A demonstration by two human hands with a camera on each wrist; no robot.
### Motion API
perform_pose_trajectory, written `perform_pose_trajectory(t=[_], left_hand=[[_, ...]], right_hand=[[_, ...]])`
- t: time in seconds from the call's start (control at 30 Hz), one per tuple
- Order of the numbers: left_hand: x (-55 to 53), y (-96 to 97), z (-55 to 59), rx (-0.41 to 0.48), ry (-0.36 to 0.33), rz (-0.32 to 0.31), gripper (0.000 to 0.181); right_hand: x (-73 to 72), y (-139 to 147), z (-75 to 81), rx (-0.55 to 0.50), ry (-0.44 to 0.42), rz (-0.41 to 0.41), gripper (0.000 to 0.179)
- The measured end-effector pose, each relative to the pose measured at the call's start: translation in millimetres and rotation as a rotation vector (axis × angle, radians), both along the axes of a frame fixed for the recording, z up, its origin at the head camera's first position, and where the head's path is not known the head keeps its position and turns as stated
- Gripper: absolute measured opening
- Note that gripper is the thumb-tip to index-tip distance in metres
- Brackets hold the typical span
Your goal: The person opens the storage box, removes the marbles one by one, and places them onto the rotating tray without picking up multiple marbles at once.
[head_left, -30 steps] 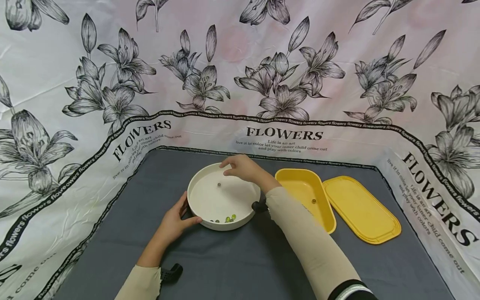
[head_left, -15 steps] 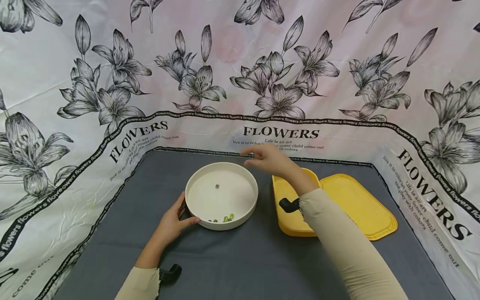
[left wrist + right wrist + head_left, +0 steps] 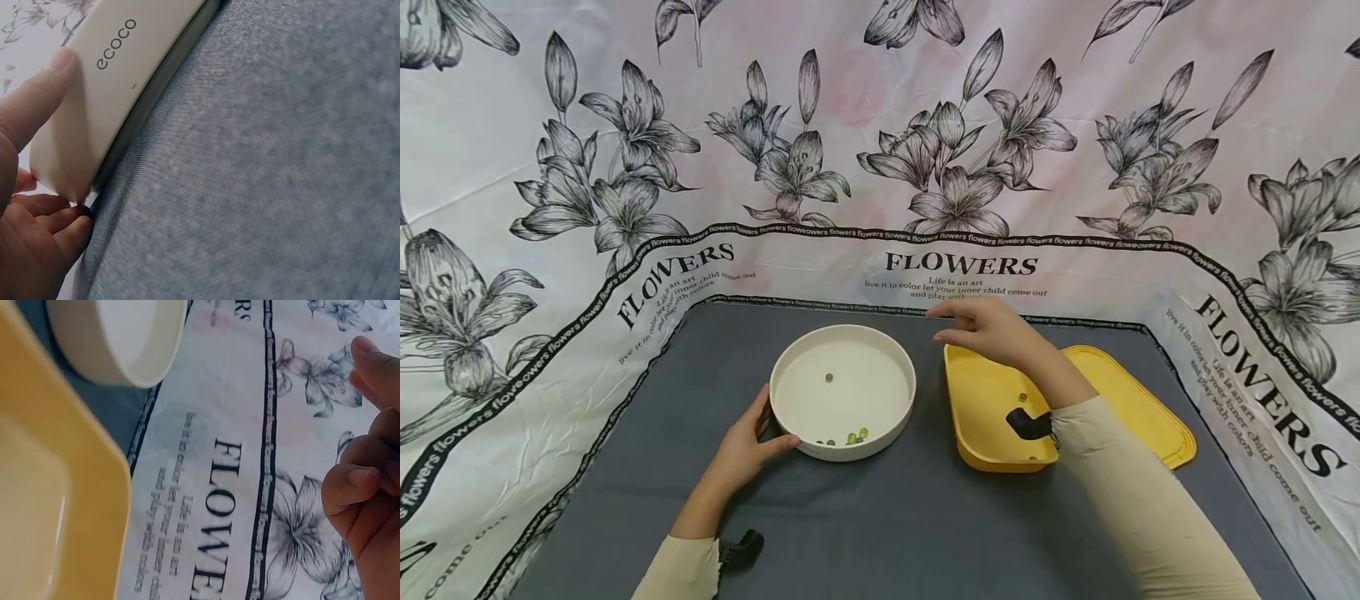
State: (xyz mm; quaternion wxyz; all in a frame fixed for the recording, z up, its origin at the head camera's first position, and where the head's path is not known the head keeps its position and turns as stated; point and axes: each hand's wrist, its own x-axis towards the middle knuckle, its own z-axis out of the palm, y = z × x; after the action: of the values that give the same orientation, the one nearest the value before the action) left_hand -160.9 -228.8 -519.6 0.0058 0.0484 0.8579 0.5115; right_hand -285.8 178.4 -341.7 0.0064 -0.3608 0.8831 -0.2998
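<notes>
A round white tray [image 3: 880,367] stands on the grey cloth. In it a small brown bead [image 3: 829,377] lies towards the left, and several green beads [image 3: 857,437] and darker ones gather along the near wall. My left hand [image 3: 742,450] grips the tray's left side; in the left wrist view the thumb [image 3: 59,62] presses the outer wall and the other fingers bend at its bottom edge. My right hand [image 3: 992,329] is above the far end of a yellow box [image 3: 977,408], index finger and thumb apart. Nothing shows between them. Brown beads [image 3: 1022,397] lie in the box.
A yellow lid [image 3: 1138,400] lies right of the box, partly behind the right forearm. A flower-printed cloth [image 3: 820,258] rises behind and around the grey area. Both wrists wear black camera mounts [image 3: 741,547].
My right hand has moved right, from over the tray to over the yellow box. The lone brown bead has rolled slightly left and nearer in the tray. My left hand keeps its grip.
</notes>
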Motion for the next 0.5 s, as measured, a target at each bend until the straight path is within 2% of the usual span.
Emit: perform_pose_trajectory(t=[0.2, 0.33, 0.5], left_hand=[[-0.8, 0.1, 1.7, 0.004, 0.011, -0.002, 0.116], [-0.9, -0.3, 2.4, -0.009, 0.007, 0.002, 0.115], [-0.1, -0.2, 1.2, -0.018, -0.004, 0.003, 0.115]], right_hand=[[4.7, 28.6, 1.1, -0.021, -0.030, 0.017, 0.032], [7.3, 48.6, -4.7, -0.050, -0.128, 0.024, 0.029], [10.4, 74.9, -17.1, -0.007, -0.233, -0.019, 0.028]])
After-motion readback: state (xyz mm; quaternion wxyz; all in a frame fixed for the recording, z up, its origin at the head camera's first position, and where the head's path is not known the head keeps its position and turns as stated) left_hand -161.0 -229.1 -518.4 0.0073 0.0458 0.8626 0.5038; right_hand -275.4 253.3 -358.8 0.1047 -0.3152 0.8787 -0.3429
